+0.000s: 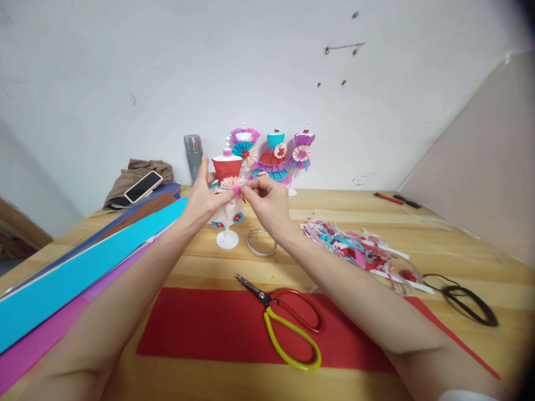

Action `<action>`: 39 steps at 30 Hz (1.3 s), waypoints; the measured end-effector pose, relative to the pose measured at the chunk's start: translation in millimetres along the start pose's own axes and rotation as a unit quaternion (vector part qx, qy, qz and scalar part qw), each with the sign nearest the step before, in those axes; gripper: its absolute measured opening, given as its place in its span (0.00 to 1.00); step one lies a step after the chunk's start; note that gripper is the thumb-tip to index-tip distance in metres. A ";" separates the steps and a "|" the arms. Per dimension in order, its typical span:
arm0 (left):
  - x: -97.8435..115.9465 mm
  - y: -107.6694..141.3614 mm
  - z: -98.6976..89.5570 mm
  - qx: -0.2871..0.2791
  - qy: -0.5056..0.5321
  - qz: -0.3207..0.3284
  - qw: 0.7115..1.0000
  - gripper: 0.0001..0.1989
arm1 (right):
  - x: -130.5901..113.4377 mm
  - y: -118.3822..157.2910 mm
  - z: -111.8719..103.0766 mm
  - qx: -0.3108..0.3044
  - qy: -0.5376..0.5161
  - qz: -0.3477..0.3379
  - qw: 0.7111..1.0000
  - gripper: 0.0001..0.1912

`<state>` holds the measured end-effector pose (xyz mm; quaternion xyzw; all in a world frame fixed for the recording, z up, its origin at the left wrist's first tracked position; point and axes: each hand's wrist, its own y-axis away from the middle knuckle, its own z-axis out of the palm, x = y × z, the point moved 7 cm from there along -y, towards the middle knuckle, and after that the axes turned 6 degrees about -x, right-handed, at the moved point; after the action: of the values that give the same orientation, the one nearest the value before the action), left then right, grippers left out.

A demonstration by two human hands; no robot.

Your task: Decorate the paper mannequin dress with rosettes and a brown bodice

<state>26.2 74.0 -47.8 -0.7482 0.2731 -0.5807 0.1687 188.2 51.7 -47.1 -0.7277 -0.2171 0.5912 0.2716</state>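
A small white dress form (227, 161) with a red paper bodice stands upright on its round base. My left hand (204, 195) is closed around its side, thumb pressed near a pleated peach paper fan (229, 184) at the waist. With thumb and forefinger together, my right hand (267, 201) pinches at a small pink paper piece (237, 190) at the fan's lower centre. Blue paper flowers (238, 217) with red middles sit on the white skirt. A roll of clear tape (262, 243) lies beside the base.
Yellow-and-red-handled scissors (267, 303) rest on a red paper sheet (200, 323) in front. Three decorated dress forms (276, 142) and a flask (194, 156) stand behind. Coloured sheets (104, 267) and a phone (144, 186) lie left, paper scraps (346, 245) and a black cord (472, 303) right.
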 end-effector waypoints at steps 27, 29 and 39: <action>9.6 4.0 5.0 0.000 -0.034 0.017 0.999 0.60 | -9.8 1.9 1.8 0.001 0.030 -0.045 0.999 0.07; 9.1 3.9 5.4 -0.001 -0.019 0.014 1.000 0.58 | -10.1 1.9 1.5 0.002 0.034 -0.046 0.998 0.07; 12.1 3.8 4.4 0.001 -0.007 0.010 1.000 0.57 | -14.8 1.8 1.9 -0.012 0.042 -0.056 0.998 0.09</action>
<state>31.7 63.3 -41.7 -0.7493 0.2790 -0.5739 0.1771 183.3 41.1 -37.6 -0.7416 -0.2525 0.5417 0.3046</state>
